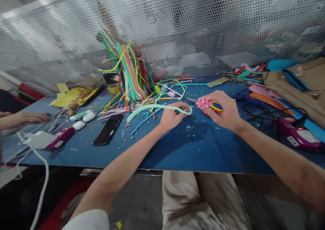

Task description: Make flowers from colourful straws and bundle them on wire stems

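My left hand (173, 116) is closed on a mint-green pipe cleaner (152, 106). Its long end arches off to the left, and its other end is bent into a hook near my fingertips. Pinched in my right hand (221, 110) is a small pink flower (203, 102) of fuzzy looped petals. The hooked tip and the flower are close together; whether they touch I cannot tell. Pliers with red and yellow handles (216, 106) lie on the blue table behind the flower, partly hidden by my right hand.
A bundle of coloured pipe cleaners (130, 74) stands at the back before a perforated metal screen (193, 30). To the left lie a black phone (108, 130), white earbud cases (79, 125) and a purple power strip (61, 138). Another person's hand (33, 118) rests far left. A second purple strip (299, 133) sits right.
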The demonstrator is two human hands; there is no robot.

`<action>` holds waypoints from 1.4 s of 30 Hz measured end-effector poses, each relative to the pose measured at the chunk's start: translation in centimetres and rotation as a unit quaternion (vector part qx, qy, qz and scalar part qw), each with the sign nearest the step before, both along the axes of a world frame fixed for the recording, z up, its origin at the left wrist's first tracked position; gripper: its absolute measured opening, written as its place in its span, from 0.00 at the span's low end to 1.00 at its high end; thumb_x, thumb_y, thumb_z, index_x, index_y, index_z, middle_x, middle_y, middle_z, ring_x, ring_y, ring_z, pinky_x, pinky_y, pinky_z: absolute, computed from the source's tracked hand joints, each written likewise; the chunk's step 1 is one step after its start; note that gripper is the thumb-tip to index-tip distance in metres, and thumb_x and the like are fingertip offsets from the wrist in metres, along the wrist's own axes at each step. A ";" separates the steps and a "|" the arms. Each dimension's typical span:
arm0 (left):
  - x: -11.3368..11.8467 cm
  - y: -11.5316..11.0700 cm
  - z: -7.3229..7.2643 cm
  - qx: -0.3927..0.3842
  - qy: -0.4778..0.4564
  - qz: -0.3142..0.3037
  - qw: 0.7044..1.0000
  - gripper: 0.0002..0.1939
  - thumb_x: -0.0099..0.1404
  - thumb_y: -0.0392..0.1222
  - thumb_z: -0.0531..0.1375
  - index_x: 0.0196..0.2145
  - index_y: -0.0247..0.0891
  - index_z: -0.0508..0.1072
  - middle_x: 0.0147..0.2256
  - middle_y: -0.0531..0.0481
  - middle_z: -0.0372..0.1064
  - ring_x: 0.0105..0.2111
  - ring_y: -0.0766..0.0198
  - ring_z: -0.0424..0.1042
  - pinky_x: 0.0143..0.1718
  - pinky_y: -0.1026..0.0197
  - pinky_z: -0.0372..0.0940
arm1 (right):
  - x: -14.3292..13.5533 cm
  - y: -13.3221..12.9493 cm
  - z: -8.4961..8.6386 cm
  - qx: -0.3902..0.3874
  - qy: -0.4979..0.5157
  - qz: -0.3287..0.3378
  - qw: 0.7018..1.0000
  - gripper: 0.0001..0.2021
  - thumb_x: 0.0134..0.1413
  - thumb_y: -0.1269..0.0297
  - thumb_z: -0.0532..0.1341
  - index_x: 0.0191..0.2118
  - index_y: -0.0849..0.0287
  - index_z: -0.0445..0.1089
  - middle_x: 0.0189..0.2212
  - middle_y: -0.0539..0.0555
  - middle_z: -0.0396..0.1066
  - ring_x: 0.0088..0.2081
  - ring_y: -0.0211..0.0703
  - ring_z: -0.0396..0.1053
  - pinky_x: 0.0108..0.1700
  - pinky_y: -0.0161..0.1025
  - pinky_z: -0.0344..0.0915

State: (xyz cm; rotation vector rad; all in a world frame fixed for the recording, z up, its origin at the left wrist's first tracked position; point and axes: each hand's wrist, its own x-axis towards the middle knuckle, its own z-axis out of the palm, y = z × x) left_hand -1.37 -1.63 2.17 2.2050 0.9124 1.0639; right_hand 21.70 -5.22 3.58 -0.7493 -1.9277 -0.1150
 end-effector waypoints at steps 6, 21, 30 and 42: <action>-0.1 0.0 -0.1 0.060 0.001 -0.009 0.998 0.07 0.64 0.38 0.61 0.38 0.36 0.79 0.35 0.48 0.79 0.35 0.62 0.76 0.41 0.60 0.68 | 0.2 0.0 0.7 0.019 -0.213 0.027 0.977 0.32 0.57 0.45 0.66 0.62 0.55 0.65 0.55 0.60 0.74 0.55 0.58 0.69 0.55 0.53 0.62; 0.1 -1.3 0.8 0.037 0.021 -0.023 0.999 0.07 0.65 0.37 0.60 0.34 0.37 0.80 0.30 0.51 0.79 0.31 0.64 0.76 0.38 0.62 0.69 | -0.5 -0.1 -0.4 0.012 -0.179 -0.064 0.982 0.10 0.67 0.64 0.57 0.40 0.56 0.77 0.35 0.52 0.81 0.37 0.45 0.77 0.39 0.40 0.67; 0.4 -1.6 1.3 0.197 0.074 0.054 0.976 0.07 0.67 0.46 0.64 0.40 0.43 0.80 0.39 0.50 0.80 0.41 0.60 0.77 0.48 0.57 0.68 | -0.9 0.0 -0.5 -0.140 -0.108 -0.032 0.984 0.10 0.68 0.61 0.57 0.42 0.57 0.75 0.36 0.54 0.79 0.37 0.45 0.75 0.38 0.41 0.66; 0.2 -1.6 1.4 0.154 0.066 0.013 0.986 0.06 0.65 0.40 0.64 0.41 0.41 0.77 0.39 0.50 0.79 0.40 0.62 0.76 0.46 0.59 0.69 | -1.4 -0.5 -0.4 -0.227 -0.060 -0.026 0.972 0.10 0.64 0.60 0.58 0.36 0.57 0.75 0.27 0.50 0.75 0.25 0.39 0.66 0.31 0.38 0.60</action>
